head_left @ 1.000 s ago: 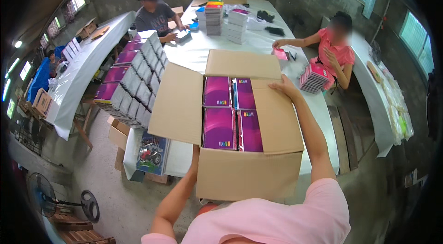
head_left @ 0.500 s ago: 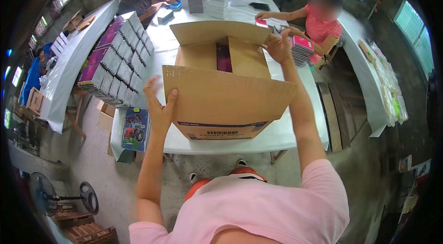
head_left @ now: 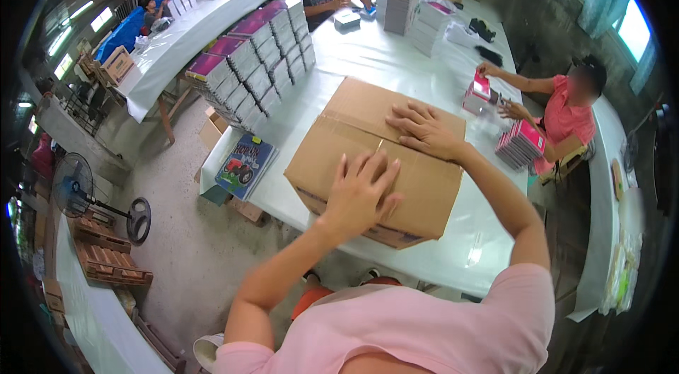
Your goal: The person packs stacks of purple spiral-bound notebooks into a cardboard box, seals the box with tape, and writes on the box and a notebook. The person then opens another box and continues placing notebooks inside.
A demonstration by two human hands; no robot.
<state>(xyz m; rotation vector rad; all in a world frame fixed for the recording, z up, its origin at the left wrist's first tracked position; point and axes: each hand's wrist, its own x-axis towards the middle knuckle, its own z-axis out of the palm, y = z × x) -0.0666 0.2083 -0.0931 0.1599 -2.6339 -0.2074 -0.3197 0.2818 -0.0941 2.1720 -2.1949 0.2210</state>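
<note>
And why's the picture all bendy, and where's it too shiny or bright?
Head view: the fisheye lens bends the long white-covered right-hand table near the dark rim; head view again: glare streaks the big white-covered table near the brown cardboard box, and the window at upper right looks washed-out white.

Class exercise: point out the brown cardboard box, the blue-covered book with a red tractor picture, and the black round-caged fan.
Brown cardboard box point(head_left: 428, 188): head view, on its near top flap.
Blue-covered book with a red tractor picture point(head_left: 244, 163): head view, on its cover.
Black round-caged fan point(head_left: 73, 186): head view, middle of its cage.
</note>
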